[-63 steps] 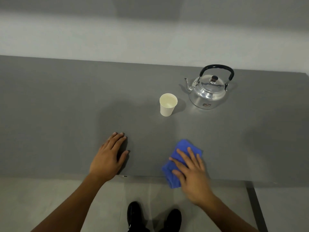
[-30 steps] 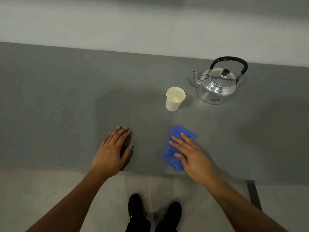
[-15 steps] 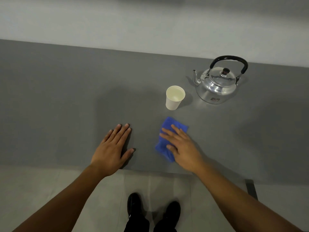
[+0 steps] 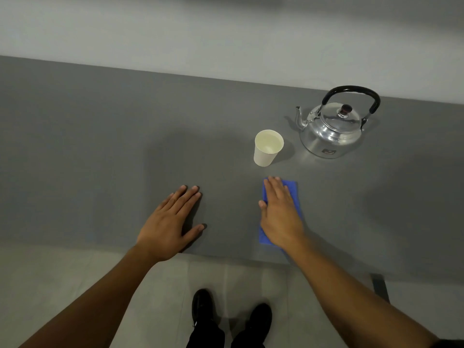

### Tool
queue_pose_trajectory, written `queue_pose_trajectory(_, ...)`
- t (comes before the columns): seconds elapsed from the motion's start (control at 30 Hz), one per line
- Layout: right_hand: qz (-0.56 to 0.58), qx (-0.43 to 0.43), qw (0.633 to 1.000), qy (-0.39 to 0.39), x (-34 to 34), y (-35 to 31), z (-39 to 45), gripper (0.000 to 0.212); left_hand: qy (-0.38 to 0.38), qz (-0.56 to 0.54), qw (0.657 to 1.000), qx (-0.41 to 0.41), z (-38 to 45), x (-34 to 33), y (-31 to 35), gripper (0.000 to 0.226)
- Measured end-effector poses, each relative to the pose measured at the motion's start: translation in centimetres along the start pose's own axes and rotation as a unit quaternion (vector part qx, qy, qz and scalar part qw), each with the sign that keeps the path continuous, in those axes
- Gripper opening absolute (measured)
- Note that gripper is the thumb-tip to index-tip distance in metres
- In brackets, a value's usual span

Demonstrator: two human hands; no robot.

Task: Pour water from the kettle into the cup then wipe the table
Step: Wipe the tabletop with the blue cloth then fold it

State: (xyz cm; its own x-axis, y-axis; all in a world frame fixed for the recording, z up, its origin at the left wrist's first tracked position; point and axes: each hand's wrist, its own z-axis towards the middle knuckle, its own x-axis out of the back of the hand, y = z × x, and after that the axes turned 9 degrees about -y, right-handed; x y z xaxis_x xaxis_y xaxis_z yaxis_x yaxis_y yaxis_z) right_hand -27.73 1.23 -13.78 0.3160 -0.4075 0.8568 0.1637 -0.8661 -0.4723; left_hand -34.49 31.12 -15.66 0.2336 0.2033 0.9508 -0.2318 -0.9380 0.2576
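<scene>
I am pressing my right hand (image 4: pixel 281 217), fingers flat together, on the blue cloth (image 4: pixel 292 194); my left hand (image 4: pixel 168 223) is resting with fingers spread on the counter (image 4: pixel 88 146).

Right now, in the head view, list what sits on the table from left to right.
left hand → paper cup and, nearer, the right hand pressing the blue cloth (these overlap in order) → kettle
</scene>
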Motion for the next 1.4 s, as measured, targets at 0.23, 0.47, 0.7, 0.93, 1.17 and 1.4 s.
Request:
queue_pose_trajectory(0.23,-0.108,0.189,0.976,-0.029,-0.5,0.6,-3.4,0.049,-0.001,-0.007,1.000,-0.001,0.0,0.0,0.0,0.081)
queue_pose_trajectory(0.47,0.050,0.053,0.995,0.074,1.4,4.6,-1.8,0.039,0.001,-0.005,1.000,-0.001,0.0,0.1,0.1,0.081)
queue_pose_trajectory(0.7,-0.018,0.136,0.991,-0.002,-1.3,-0.7,2.2,0.041,-0.001,-0.004,1.000,0.001,0.0,0.2,0.1,0.081)
queue_pose_trajectory(0.93,-0.032,0.217,0.975,-0.017,0.7,3.4,-3.8,0.041,-0.001,-0.010,1.000,0.000,0.0,0.1,0.1,0.081)
queue_pose_trajectory(1.17,-0.059,0.068,0.996,0.030,-0.5,-0.9,2.1,0.047,-0.002,-0.008,1.000,-0.002,-0.1,0.0,-0.1,0.081)
queue_pose_trajectory(1.4,-0.100,0.255,0.961,-0.040,-3.8,-5.9,0.4,0.050,0.010,-0.009,1.000,-0.007,0.0,0.0,0.0,0.081)
